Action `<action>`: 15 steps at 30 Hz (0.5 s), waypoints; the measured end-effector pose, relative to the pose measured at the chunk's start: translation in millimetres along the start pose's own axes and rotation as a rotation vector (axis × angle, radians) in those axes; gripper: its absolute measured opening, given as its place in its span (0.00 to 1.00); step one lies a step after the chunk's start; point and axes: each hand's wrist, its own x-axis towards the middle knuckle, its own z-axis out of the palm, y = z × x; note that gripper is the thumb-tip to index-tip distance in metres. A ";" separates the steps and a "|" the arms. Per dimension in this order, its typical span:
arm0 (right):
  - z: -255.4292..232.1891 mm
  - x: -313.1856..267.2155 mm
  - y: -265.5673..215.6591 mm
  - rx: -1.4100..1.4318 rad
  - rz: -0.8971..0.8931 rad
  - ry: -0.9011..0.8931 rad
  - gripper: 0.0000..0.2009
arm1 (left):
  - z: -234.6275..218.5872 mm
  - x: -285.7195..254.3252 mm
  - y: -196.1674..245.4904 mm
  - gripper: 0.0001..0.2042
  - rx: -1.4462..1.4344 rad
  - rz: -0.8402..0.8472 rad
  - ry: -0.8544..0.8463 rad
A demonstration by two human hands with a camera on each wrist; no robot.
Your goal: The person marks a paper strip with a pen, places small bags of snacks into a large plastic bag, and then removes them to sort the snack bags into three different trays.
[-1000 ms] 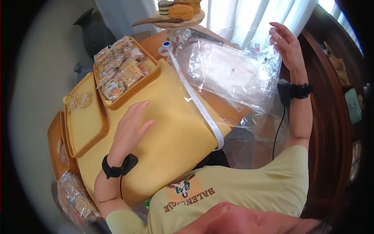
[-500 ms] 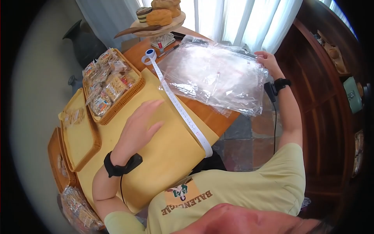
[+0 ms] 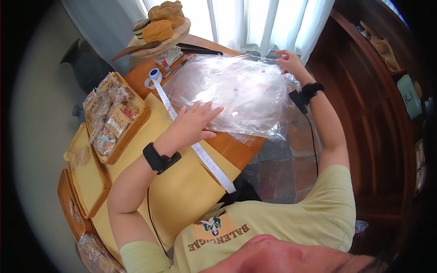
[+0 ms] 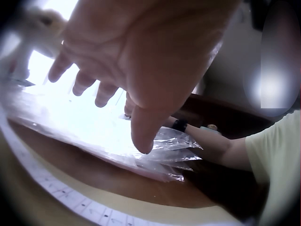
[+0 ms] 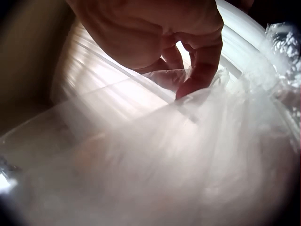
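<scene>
The wooden worktop (image 3: 246, 152) carried a yellow sheet (image 3: 177, 195) and, beyond it, clear plastic bags (image 3: 241, 93). A basket (image 3: 129, 136) of wrapped snacks (image 3: 114, 117) sat on the sheet's left. My left hand (image 3: 191, 125) was spread over the bags' near edge; my right hand (image 3: 292, 64) pinched plastic at their far right corner. A tape roll (image 3: 154, 75) stood just left of the bags.

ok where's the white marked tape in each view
Head: the tape slants down through the middle, partly behind the left hand.
Left wrist: the tape curves across the lower left.
Right wrist: not seen.
Shared landmark: clear plastic, in all three.
</scene>
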 end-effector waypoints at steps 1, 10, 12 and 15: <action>-6.2 0.4 1.3 0.001 0.000 0.001 0.17 | 4.0 2.8 -4.2 0.32 -0.019 -0.029 -0.080; -20.0 -55.4 -19.8 -0.231 0.167 -0.219 0.31 | 6.4 23.4 0.0 0.30 -0.051 0.077 -0.012; -12.6 -57.0 -19.8 -0.199 0.159 -0.285 0.32 | 9.0 26.2 -0.8 0.30 0.004 0.110 -0.019; -6.0 -58.2 -8.3 0.007 0.085 -0.164 0.28 | 9.9 24.2 -5.2 0.29 0.042 0.111 -0.042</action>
